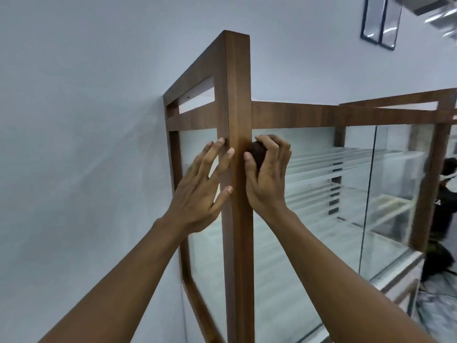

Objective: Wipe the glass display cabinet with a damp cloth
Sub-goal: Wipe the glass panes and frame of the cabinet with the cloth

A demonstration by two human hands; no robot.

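The glass display cabinet has a dark wooden frame, and its corner post point(238, 95) runs up the middle of the view. My left hand point(200, 189) lies flat with fingers spread against the post's left face and the side glass pane point(207, 256). My right hand point(268, 174) grips a small balled-up dark brown cloth point(257, 152) and presses it where the post meets the front glass pane point(309, 219), just below the top rail point(321, 117). Most of the cloth is hidden by my fingers.
A white wall point(86, 144) stands close on the left, touching the cabinet's side. Glass shelves point(346, 164) show inside the cabinet. A person in dark clothes point(442, 219) stands at the far right end. A framed window point(380, 21) sits high on the wall.
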